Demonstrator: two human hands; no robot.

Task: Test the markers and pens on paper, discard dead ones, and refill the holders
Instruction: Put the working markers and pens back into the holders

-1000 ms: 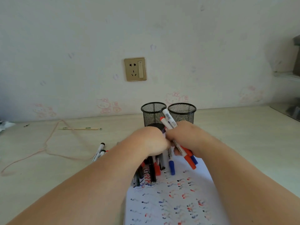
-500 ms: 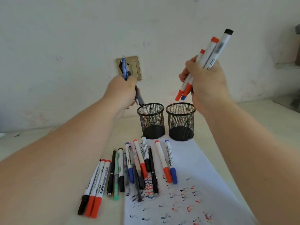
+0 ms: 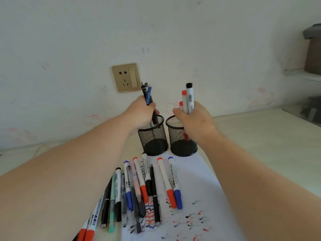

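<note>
Head view, left hand gripping pens over left holder rim, right hand gripping markers

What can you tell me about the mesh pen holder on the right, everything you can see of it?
The right holder is a black wire-mesh cylinder with a solid dark rim and base, standing upright on the desk at the far end of the scribbled paper. It stands right beside the left holder; whether they touch is unclear. The right hand holds a bundle of whiteboard markers over its mouth, and red shows through the mesh, so their lower ends are inside.
</note>
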